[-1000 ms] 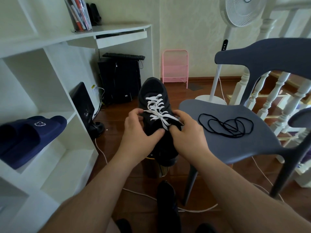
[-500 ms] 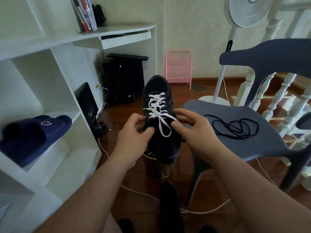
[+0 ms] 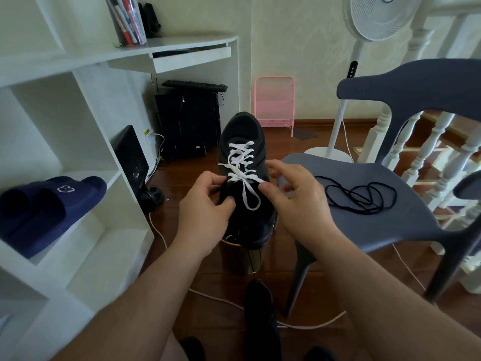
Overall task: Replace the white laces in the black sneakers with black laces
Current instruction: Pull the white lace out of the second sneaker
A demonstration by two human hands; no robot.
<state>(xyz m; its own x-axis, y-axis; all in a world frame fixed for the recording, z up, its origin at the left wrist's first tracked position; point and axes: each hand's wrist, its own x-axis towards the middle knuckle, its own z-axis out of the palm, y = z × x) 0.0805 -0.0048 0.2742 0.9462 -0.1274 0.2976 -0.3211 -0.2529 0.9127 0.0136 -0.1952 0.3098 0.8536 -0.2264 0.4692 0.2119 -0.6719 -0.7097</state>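
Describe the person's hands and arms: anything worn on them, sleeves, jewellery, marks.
Both arms are bare as far up as the frame shows, with no sleeve in view. The left hand and right hand wear no gloves, and no rings, watch or bracelets show. Nails look short and unpainted. No markings are visible.

No lettering can be read. The navy slipper (image 3: 52, 204) on the shelf (image 3: 86, 246) bears a small white outline emblem; the book (image 3: 127, 19) spines are blurred.
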